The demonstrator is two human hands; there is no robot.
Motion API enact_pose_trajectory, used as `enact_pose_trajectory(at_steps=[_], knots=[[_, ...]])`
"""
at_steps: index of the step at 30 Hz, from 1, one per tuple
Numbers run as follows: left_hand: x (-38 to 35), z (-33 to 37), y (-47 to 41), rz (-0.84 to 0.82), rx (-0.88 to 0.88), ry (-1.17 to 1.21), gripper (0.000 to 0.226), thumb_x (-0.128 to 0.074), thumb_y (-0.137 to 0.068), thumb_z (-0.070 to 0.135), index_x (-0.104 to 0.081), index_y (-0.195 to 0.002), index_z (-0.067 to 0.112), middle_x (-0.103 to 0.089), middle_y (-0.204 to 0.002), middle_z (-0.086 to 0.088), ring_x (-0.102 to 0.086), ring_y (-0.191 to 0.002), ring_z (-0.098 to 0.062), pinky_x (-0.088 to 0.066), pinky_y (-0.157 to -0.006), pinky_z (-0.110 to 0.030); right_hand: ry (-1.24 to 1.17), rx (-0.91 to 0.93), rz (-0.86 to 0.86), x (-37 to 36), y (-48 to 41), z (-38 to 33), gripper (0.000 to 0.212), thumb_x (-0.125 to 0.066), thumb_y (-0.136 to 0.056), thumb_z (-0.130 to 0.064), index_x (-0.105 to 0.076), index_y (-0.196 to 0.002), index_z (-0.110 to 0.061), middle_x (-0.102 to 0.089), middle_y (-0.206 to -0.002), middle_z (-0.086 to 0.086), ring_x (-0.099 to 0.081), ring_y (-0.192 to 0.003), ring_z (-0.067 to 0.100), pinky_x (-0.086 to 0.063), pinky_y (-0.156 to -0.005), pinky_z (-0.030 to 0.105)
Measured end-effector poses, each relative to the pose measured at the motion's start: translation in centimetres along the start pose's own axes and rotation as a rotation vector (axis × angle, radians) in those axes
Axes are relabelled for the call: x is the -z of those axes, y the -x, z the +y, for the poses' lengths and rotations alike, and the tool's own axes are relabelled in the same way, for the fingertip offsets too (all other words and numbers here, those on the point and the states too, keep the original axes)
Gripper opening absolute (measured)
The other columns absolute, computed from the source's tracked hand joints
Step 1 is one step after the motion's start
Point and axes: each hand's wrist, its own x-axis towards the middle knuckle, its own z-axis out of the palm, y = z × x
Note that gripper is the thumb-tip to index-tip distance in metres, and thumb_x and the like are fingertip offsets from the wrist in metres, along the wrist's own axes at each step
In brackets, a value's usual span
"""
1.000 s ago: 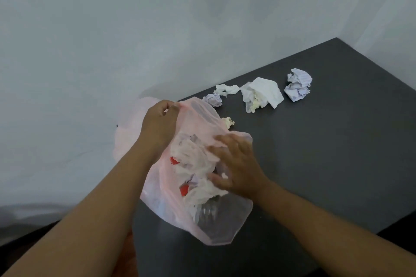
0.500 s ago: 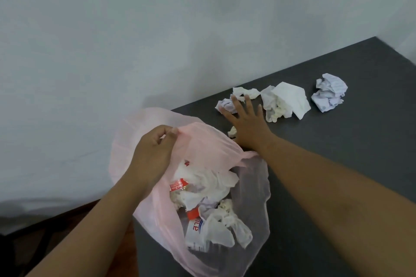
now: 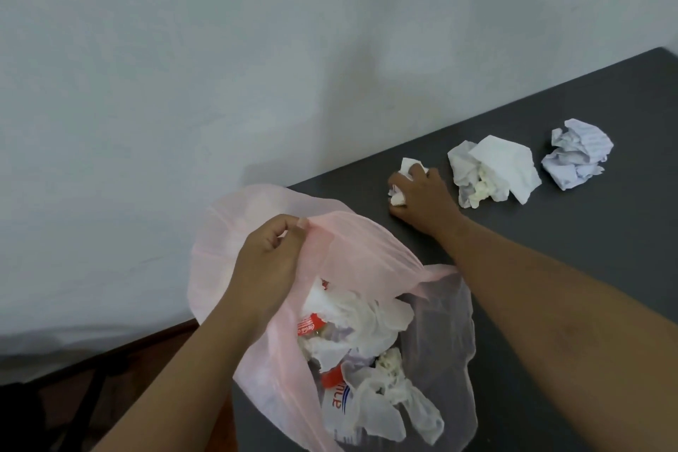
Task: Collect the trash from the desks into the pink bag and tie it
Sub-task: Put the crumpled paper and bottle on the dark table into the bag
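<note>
Collection partly done, tying not begun.
Left hand (image 3: 269, 260) pinches thin pink plastic bag (image 3: 352, 246) open, already holding trash; right hand (image 3: 422, 194) closes on small crumpled white tissue scraps (image 3: 398, 194); white tissue wad (image 3: 491, 169) and crumpled lined paper ball (image 3: 576, 158) remain on dark grey table (image 3: 587, 268).

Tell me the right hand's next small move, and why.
Probably lift the small paper scraps and carry them to the pink bag: the right hand is closed over them on the desk, and the left hand holds the bag's mouth open.

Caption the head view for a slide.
Left hand holds the pink bag open while right hand gathers small paper scraps off the dark desk.
</note>
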Motion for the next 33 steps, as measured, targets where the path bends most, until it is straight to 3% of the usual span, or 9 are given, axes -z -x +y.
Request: enact_pose_trajectory(at_steps=[6, 11, 15, 18, 22, 25, 27, 30, 33], knots=[[-0.7, 1.5, 0.8, 0.0, -0.029, -0.021, 0.031, -0.042, -0.103, 0.043, -0.07, -0.091, 0.034, -0.069, -0.085, 0.02, -0.065, -0.08, -0.006, -0.047, -0.064, -0.016, -0.187, 0.003, -0.093, 2.7, 3.6, 0.7, 0.022, -0.061, -0.084, -0.026, -0.055, -0.104, -0.019, -0.05, -0.106, 0.011, -0.052, -0.089, 0.035, -0.043, -0.075, 0.036], [-0.9, 2.5, 1.4, 0.041, -0.055, -0.043, 0.03, -0.04, -0.104, 0.04, -0.068, -0.101, 0.032, -0.067, -0.1, 0.013, -0.061, -0.092, -0.011, -0.048, -0.073, -0.024, -0.425, 0.082, 0.123, 9.2, 7.7, -0.6, 0.017, -0.067, -0.081, -0.02, -0.056, -0.094, -0.017, -0.049, -0.093, 0.006, -0.051, -0.074, 0.021, -0.043, -0.065, 0.03], [-1.3, 3.5, 2.3, 0.082, -0.063, -0.001, 0.03, -0.041, -0.103, 0.036, -0.069, -0.101, 0.024, -0.067, -0.104, 0.006, -0.06, -0.095, -0.016, -0.047, -0.075, -0.028, -0.607, 0.267, 0.221, 12.7, 13.4, -4.4, 0.019, -0.068, -0.076, -0.017, -0.059, -0.093, -0.017, -0.048, -0.093, 0.004, -0.051, -0.074, 0.018, -0.044, -0.065, 0.025], [-1.4, 4.1, 2.9, 0.144, -0.062, 0.034, 0.029, -0.043, -0.101, 0.034, -0.068, -0.096, 0.021, -0.067, -0.098, 0.004, -0.06, -0.092, -0.018, -0.047, -0.072, -0.028, -0.527, 0.5, 0.187, 11.8, 17.9, -7.9, 0.025, -0.068, -0.077, -0.034, -0.058, -0.1, -0.027, -0.056, -0.102, 0.004, -0.055, -0.084, 0.013, -0.044, -0.076, 0.013], [-1.4, 4.7, 3.7, 0.17, -0.091, 0.035, 0.028, -0.042, -0.102, 0.035, -0.068, -0.102, 0.022, -0.067, -0.1, 0.003, -0.061, -0.093, -0.019, -0.049, -0.073, -0.029, -0.286, 0.568, 0.072, 7.9, 19.4, -10.7, 0.048, -0.078, -0.075, -0.042, -0.059, -0.117, -0.031, -0.061, -0.124, 0.009, -0.063, -0.103, 0.027, -0.056, -0.083, 0.04], [-1.5, 4.9, 4.1, 0.17, -0.121, 0.039, 0.029, -0.043, -0.102, 0.034, -0.068, -0.097, 0.019, -0.067, -0.097, 0.001, -0.062, -0.091, -0.022, -0.05, -0.075, -0.032, -0.133, 0.538, 0.032, 5.8, 18.6, -11.0, 0.055, -0.081, -0.071, -0.044, -0.059, -0.121, -0.034, -0.06, -0.125, 0.007, -0.064, -0.103, 0.027, -0.057, -0.082, 0.045], [-1.5, 5.0, 4.1, 0.163, -0.12, 0.041, 0.03, -0.043, -0.101, 0.034, -0.068, -0.095, 0.018, -0.068, -0.096, -0.001, -0.062, -0.09, -0.022, -0.05, -0.076, -0.033, -0.069, 0.53, -0.01, 4.6, 18.5, -11.0, 0.057, -0.074, -0.076, -0.054, -0.054, -0.126, -0.036, -0.054, -0.134, 0.008, -0.059, -0.113, 0.03, -0.055, -0.089, 0.05], [-1.6, 4.9, 3.8, 0.161, -0.123, 0.068, 0.03, -0.045, -0.101, 0.033, -0.068, -0.094, 0.016, -0.068, -0.095, -0.003, -0.06, -0.085, -0.021, -0.049, -0.075, -0.035, -0.006, 0.514, -0.082, 3.5, 18.9, -10.5, 0.075, -0.04, -0.077, -0.083, -0.033, -0.141, -0.046, -0.03, -0.154, 0.005, -0.038, -0.136, 0.035, -0.035, -0.106, 0.056], [-1.8, 4.7, 3.0, 0.164, -0.131, 0.073, 0.03, -0.045, -0.101, 0.034, -0.068, -0.093, 0.015, -0.065, -0.086, 0.004, -0.055, -0.076, -0.015, -0.043, -0.066, -0.029, 0.006, 0.644, 0.047, 3.8, 18.9, -8.8, 0.082, -0.027, -0.078, -0.087, -0.019, -0.149, -0.048, -0.015, -0.161, 0.005, -0.02, -0.146, 0.037, -0.018, -0.114, 0.056]])
